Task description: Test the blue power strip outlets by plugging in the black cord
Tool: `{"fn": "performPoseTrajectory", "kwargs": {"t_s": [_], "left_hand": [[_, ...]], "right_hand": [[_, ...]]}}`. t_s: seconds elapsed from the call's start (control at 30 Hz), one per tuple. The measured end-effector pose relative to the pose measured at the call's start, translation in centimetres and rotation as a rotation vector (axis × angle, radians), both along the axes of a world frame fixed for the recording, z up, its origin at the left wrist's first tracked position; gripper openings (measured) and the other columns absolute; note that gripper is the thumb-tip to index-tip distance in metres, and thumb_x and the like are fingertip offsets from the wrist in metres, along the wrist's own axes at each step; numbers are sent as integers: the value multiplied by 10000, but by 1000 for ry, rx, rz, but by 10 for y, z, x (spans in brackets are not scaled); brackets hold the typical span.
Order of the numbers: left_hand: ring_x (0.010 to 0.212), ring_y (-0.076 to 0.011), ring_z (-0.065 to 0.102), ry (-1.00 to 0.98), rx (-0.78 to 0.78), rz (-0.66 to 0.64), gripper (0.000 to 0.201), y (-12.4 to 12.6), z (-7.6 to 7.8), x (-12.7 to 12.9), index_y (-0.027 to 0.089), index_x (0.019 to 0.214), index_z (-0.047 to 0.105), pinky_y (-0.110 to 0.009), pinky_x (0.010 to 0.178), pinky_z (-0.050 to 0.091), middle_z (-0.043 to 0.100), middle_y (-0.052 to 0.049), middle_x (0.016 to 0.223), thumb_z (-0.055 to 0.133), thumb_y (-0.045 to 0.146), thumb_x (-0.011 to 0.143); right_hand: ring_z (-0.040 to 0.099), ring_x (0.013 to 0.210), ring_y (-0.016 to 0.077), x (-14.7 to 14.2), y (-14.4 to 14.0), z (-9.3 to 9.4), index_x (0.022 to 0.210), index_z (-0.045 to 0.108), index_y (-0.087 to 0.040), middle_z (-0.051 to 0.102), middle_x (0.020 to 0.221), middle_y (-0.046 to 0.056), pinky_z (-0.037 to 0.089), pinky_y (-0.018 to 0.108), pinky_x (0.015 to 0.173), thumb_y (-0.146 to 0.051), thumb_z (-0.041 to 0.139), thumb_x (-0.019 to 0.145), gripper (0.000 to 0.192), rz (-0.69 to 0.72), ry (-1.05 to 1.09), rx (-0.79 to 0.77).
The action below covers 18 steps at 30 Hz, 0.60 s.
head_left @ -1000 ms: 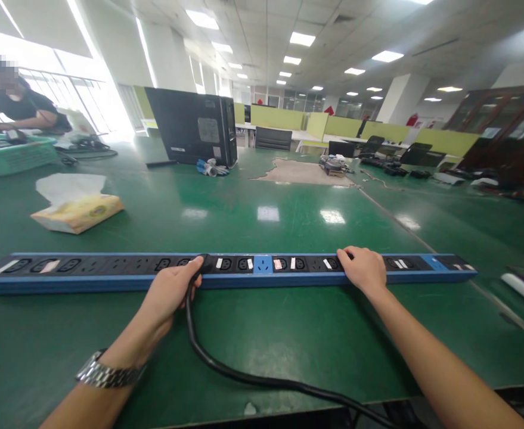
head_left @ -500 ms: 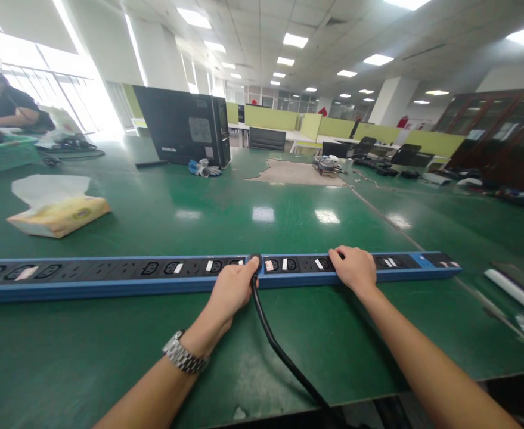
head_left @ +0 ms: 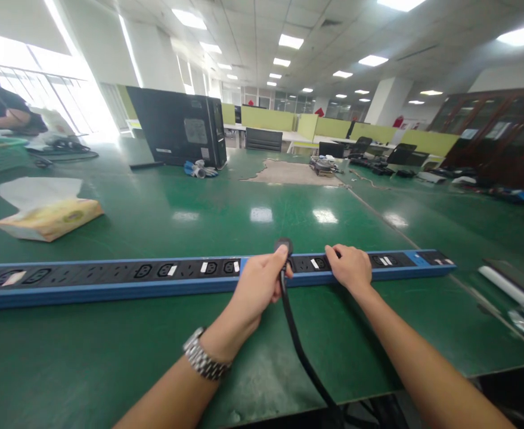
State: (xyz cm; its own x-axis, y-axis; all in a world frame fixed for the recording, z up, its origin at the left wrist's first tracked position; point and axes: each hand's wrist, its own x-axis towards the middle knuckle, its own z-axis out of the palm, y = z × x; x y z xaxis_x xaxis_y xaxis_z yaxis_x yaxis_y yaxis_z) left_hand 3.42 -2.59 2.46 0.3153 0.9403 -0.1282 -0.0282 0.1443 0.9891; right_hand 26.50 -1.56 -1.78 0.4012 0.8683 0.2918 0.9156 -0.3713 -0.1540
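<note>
From the head camera, the long blue power strip [head_left: 109,280] lies flat across the green table [head_left: 199,208], parallel to its near edge. The left hand [head_left: 257,285] pinches a black plug [head_left: 284,245] just above the sockets — its cable [head_left: 301,351] trails off the table's near edge. The right hand [head_left: 350,268] presses flat on the strip, likely to steady it. A tissue pack [head_left: 49,217] sits far left.

Green table [head_left: 163,357] bearing power strip [head_left: 109,279], tissue box [head_left: 49,219]

2 hands [head_left: 262,283] – 1 power strip [head_left: 109,277], 1 plug [head_left: 284,245], 1 tissue pack [head_left: 49,217], 1 computer tower [head_left: 176,126] – 1 wristwatch [head_left: 203,360]
</note>
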Motion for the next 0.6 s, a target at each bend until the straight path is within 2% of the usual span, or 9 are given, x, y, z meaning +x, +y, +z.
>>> {"fn": "performPoseTrajectory", "kwargs": {"t_s": [0.07,0.13,0.27,0.33,0.43,0.47,0.53,0.6], "left_hand": [[307,-63,328,1,-93,-65,501,0,-2,24,155,606,589,-188,340,217,397,48,372,515,604,816],[299,-67,335,15,-157,-75,493,1,-10,46,153,617,591,-188,334,196,391,47,367,486,576,849],[301,-70,352,25,-104,9,453,-3,-30,73,162,625,576,-192,342,221,384,51,363,495,534,869],[306,-71,359,22,-76,47,444,-7,-37,80,165,617,559,-198,342,242,389,52,377,508,531,865],[314,-68,376,2,-108,40,406,-13,-38,84,177,646,527,-202,338,249,407,59,429,476,503,882],[318,-69,388,-5,-144,-5,373,-13,-35,81,183,673,518,-202,336,243,423,61,457,464,483,886],[335,-71,413,17,-183,-177,283,-9,-26,67,187,730,524,-206,343,241,475,58,518,475,426,874],[387,-81,449,119,-55,-270,209,1,-14,44,184,772,573,-217,386,288,530,43,567,509,369,843]], "right_hand": [[630,886,214,3,0,-1,824,741,-224,722,870,91,368,329,842,-517,316,938,529,1,15,-2],[632,885,214,7,0,-1,843,741,-226,726,874,84,379,321,831,-545,339,925,520,7,76,17],[638,863,194,5,-1,10,911,726,-202,734,923,66,415,272,757,-554,350,916,515,104,383,186],[635,792,177,-7,-1,23,892,722,-188,729,842,56,419,252,696,-550,336,920,531,225,471,150],[612,688,161,-30,2,44,865,720,-206,710,748,32,395,246,623,-516,470,864,398,335,347,-107],[609,684,159,-36,5,50,858,719,-212,713,761,30,386,246,614,-480,519,836,334,346,267,-178],[611,701,158,-42,10,59,839,716,-214,721,801,34,374,247,610,-417,563,803,258,372,133,-254],[615,719,153,-43,14,63,827,717,-209,724,816,35,374,245,616,-394,545,815,252,430,91,-288]]}}
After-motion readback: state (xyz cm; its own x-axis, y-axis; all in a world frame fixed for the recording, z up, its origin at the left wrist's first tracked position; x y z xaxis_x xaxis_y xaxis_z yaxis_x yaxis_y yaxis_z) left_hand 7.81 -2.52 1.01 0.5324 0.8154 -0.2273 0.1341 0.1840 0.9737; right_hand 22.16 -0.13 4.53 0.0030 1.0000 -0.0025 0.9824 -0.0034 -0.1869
